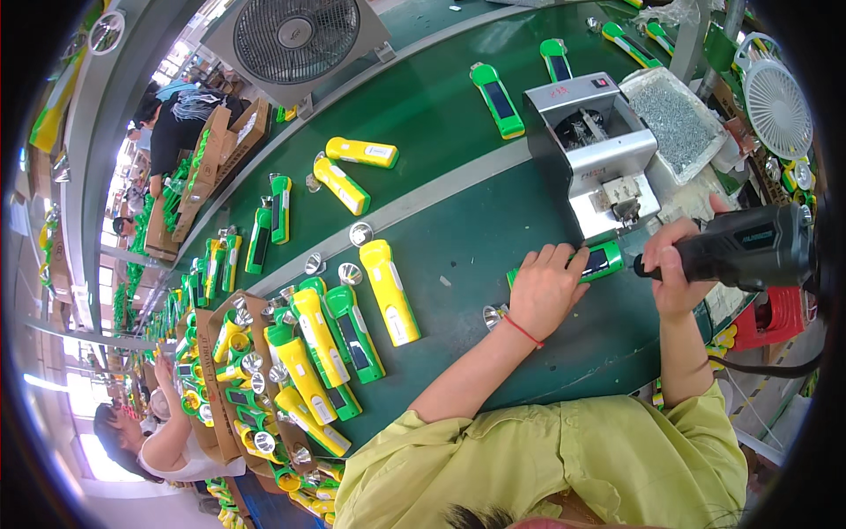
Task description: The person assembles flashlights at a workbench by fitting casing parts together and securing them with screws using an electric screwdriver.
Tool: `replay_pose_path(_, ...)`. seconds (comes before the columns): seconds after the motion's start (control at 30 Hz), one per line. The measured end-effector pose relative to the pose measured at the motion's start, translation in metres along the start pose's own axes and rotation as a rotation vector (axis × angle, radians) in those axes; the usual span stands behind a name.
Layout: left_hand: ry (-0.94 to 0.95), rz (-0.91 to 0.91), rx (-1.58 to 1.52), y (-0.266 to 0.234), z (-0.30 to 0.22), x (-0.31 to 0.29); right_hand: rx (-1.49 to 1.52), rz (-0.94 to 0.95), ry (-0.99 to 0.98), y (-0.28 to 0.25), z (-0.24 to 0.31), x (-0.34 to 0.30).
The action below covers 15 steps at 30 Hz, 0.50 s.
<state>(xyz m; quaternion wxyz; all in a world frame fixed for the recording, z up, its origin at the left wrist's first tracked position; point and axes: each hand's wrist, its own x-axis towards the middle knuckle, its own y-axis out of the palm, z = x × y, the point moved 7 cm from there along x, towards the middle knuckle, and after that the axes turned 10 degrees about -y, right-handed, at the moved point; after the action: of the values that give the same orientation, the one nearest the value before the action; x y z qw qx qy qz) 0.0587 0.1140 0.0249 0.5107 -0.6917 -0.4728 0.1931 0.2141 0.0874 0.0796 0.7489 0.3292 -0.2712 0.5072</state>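
My left hand (548,286) lies over a green flashlight body (604,261) with a dark panel, its fingers gripping it against the dark green bench. A shiny reflector cup (493,316) shows just past that wrist. In my right hand (673,271) is a black electric screwdriver (751,247), held sideways with its left end near the flashlight's right end. Whether the two touch is hard to see. Right behind the flashlight stands a silver and black screw feeder (608,150). Left of my left hand lies a yellow flashlight body (389,291) with a loose-hanging reflector.
A pale tray of small screws (674,123) sits right of the feeder. Several green and yellow flashlights (308,339) are grouped at left beside cardboard boxes (211,379). More lie on the green conveyor (423,106) behind a metal rail. Fans (298,33) and other people are farther off.
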Motion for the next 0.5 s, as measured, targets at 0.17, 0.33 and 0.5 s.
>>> replay_pose_path(0.17, -0.049, 0.048, -0.012, -0.008, 0.011, -0.001, 0.084, -0.04, -0.033, 0.003, 0.004, 0.008)
replay_pose_path(0.33, -0.025, -0.005, -0.028, -0.01, 0.017, -0.002, 0.112, -0.086, -0.026, 0.005, -0.005, 0.008)
replay_pose_path(0.5, -0.032, 0.013, -0.027, -0.005, 0.011, -0.002, -0.071, 0.045, -0.077, 0.001, -0.007, 0.004)
